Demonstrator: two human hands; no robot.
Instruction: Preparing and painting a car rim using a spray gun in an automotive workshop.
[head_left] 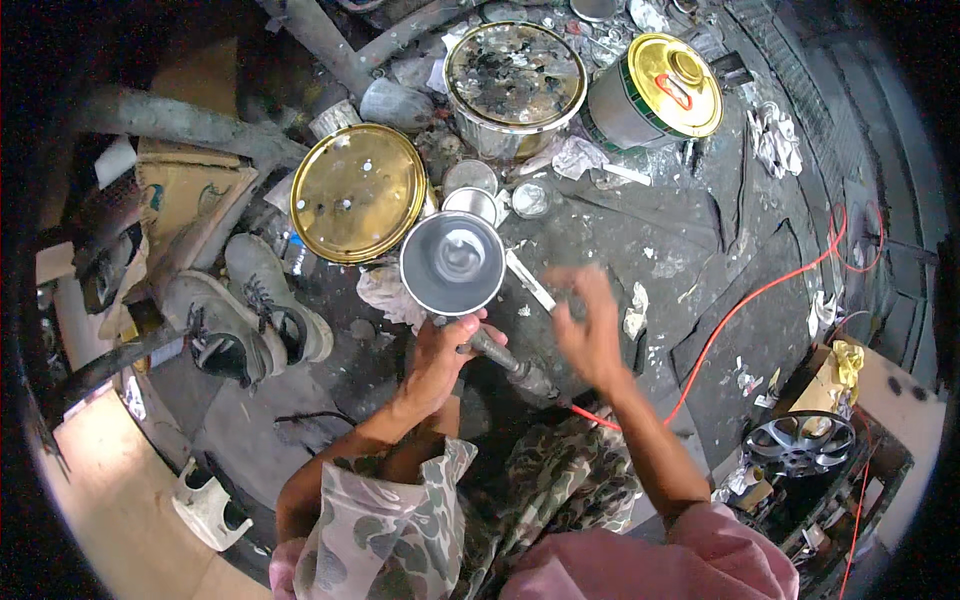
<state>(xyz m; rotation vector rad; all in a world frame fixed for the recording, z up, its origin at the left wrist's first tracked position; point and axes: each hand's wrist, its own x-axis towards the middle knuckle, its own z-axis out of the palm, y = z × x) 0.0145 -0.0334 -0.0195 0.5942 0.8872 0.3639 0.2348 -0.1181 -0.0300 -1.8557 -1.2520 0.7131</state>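
Observation:
My left hand (448,352) is closed around the body of a paint spray gun (492,350), just below its cup. The gun's open, round cup (418,262) faces up, with a wet grey coat and a paler swirl inside. A red air hose (690,385) joins the handle's lower end. To the right of the cup, my right hand (588,325) is smeared by motion, so its fingers are unclear. A flat pale stick (527,278) lies between the cup and that hand; whether they touch cannot be told.
Beyond the cup stand a gold-lidded can (357,190), a paint-crusted bucket (515,75), a tilted tin with a gold top (640,100) and small open tins (530,199). Grey shoes (275,300) sit at left. Crumpled rags (775,138) and a wheel cover (800,443) are at right.

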